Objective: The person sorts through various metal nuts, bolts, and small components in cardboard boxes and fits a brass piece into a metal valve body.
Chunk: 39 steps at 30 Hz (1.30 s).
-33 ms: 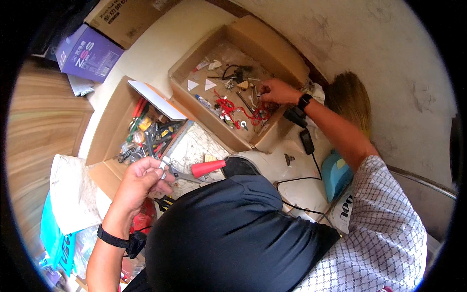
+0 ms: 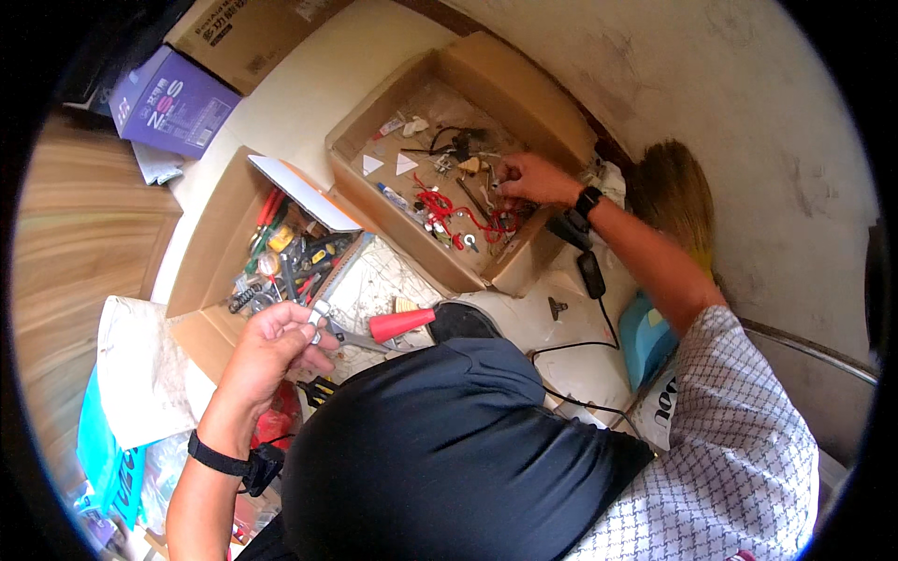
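My left hand (image 2: 267,346), fingers curled, pinches a small whitish-grey piece (image 2: 319,311) just in front of the tool-filled carton (image 2: 208,266). Its exact kind is too small to tell. Over the right part of a shallow cardboard box (image 2: 374,120), my right hand (image 2: 535,179) has its fingertips drawn together; what they grip, if anything, is unclear. Red wire (image 2: 436,203), a blue-and-white tube (image 2: 393,195), white triangular pieces (image 2: 405,165) and small metal bits lie in that box beside the hand. Pliers and other hand tools (image 2: 313,254) crowd the carton.
A red cone-shaped handle (image 2: 402,323) and a grey wrench (image 2: 355,340) lie close to my body. To the right are a straw broom (image 2: 669,196), a blue dustpan (image 2: 645,341) and a black cable (image 2: 571,345). A purple box (image 2: 173,101) stands far left.
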Available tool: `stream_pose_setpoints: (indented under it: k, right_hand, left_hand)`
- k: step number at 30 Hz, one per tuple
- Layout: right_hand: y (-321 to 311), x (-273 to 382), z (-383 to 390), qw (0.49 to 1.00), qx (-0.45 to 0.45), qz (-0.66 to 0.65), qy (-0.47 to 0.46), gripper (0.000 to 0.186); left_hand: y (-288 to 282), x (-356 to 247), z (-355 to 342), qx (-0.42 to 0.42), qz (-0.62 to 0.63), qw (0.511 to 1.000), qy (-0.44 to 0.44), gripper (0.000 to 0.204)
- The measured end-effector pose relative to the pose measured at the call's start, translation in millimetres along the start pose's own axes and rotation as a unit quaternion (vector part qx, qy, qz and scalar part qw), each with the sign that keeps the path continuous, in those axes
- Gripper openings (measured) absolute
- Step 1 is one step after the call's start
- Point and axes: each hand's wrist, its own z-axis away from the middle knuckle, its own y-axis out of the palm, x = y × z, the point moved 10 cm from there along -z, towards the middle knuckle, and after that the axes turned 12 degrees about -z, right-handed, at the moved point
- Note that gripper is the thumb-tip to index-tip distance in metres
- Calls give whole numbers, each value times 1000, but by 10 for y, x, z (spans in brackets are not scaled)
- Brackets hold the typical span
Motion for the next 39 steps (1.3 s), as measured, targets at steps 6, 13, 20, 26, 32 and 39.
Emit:
stream_pose_setpoints:
  k: [6,13,20,26,32,39]
  right_hand:
    - [757,852,416,874,55,-483,15,22]
    - [1437,1783,621,790,158,-591,-32,34]
    - [1752,2080,526,759,198,-619,-50,29]
    - [1901,2151,485,740,202,-638,-65,28]
    - [1950,2128,485,749,173,-636,-60,27]
    - [1895,2161,482,796,136,-586,-77,26]
  left_hand:
    - [104,-154,95,2,19,1000,8,12]
    - [286,-477,122,8,9,998,63,15]
    - [209,-651,83,-33,48,987,151,12]
    - [146,-601,54,-87,15,973,211,12]
    - [96,-598,66,-113,-11,965,238,11]
    - [140,-557,23,-96,-13,968,233,11]
